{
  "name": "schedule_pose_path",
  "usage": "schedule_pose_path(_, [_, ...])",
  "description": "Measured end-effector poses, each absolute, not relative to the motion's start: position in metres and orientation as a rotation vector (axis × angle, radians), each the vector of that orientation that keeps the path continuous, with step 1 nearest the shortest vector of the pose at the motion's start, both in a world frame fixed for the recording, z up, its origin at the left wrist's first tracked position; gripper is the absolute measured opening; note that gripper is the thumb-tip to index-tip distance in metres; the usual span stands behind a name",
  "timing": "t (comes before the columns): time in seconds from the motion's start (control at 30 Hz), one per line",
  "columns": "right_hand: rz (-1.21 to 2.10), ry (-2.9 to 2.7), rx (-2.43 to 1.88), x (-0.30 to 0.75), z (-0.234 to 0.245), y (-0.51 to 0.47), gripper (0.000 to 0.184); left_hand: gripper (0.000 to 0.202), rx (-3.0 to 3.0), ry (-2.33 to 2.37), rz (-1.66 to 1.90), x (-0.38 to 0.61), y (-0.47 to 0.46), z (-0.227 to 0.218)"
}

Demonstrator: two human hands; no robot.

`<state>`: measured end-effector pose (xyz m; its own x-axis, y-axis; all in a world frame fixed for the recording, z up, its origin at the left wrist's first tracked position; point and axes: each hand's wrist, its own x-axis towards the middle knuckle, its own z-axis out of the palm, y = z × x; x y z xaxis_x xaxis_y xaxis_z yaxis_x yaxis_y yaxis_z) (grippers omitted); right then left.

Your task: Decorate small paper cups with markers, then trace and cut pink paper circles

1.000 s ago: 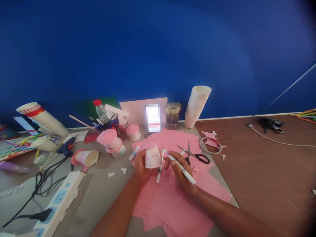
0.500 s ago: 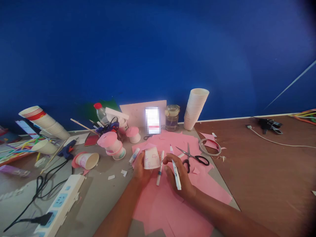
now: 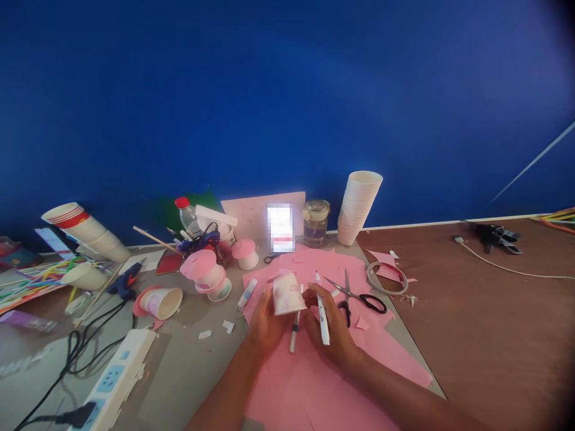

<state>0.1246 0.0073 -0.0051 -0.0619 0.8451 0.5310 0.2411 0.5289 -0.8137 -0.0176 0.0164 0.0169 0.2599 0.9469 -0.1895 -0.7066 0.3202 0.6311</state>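
My left hand (image 3: 266, 323) is closed around the side of an upside-down white paper cup (image 3: 288, 294) with pink drawings on it. A white marker pen (image 3: 323, 320) lies held in my right hand (image 3: 331, 326), whose fingertips come up against the cup's right side. Beneath the hands spread sheets of pink paper (image 3: 305, 383). Another marker (image 3: 294, 335) rests on the paper just below the cup, partly hidden by it. To the right of my right hand lie black-handled scissors (image 3: 354, 294), with their blades apart.
Tall stacks of paper cups (image 3: 359, 206) stand by the blue wall. Left are pink-topped cups (image 3: 204, 269), a glue gun (image 3: 126, 280), black cords and a power strip (image 3: 114, 377). A glass jar (image 3: 315, 222) stands beside a lit phone (image 3: 281, 227). A tape roll (image 3: 387, 278) lies right.
The cup has turned and tilted a little in my left hand. My right hand has come closer, its fingers now at the cup, with the marker still held. The view has shifted slightly.
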Motion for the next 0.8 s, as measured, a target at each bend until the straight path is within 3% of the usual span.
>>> schedule_pose_path(0.2, [0.9, -1.329, -0.995, 0.127, -0.008, 0.011, 0.029, 0.042, 0.532, 0.525, 1.164, -0.019, 0.015, 0.015])
schedule_pose_path(0.5, [1.262, -0.913, -0.971, 0.129, -0.001, 0.016, 0.032, 0.022, 0.568, 0.615, 1.281, -0.023, 0.022, 0.006])
schedule_pose_path(0.8, [1.53, -0.774, -0.887, 0.124, 0.006, 0.019, 0.032, 0.049, 0.714, 0.628, 1.254, -0.015, 0.016, 0.02])
